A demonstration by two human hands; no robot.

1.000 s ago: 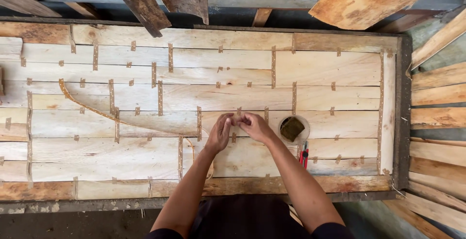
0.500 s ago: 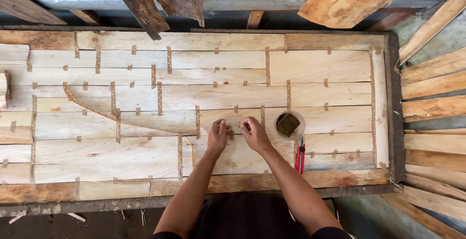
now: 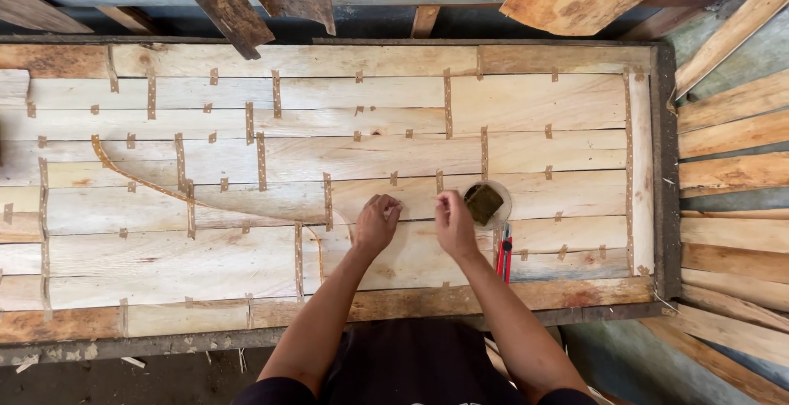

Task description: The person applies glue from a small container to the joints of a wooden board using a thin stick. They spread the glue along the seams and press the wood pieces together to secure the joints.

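Wooden, pale veneer sheets [image 3: 329,166], joined by little brown tape strips [image 3: 448,105], are lying flat on the big dark-edged work table [image 3: 666,166]. They look thin, light and easy to crack. Near the table's front edge, the left hand [image 3: 376,224] is pressing bent fingers on a seam, and the right hand [image 3: 454,222] is pinching something too small to tell. Beside it are sitting a small round bowl with a dark sponge [image 3: 486,203] and a red-handled cutter [image 3: 504,253].
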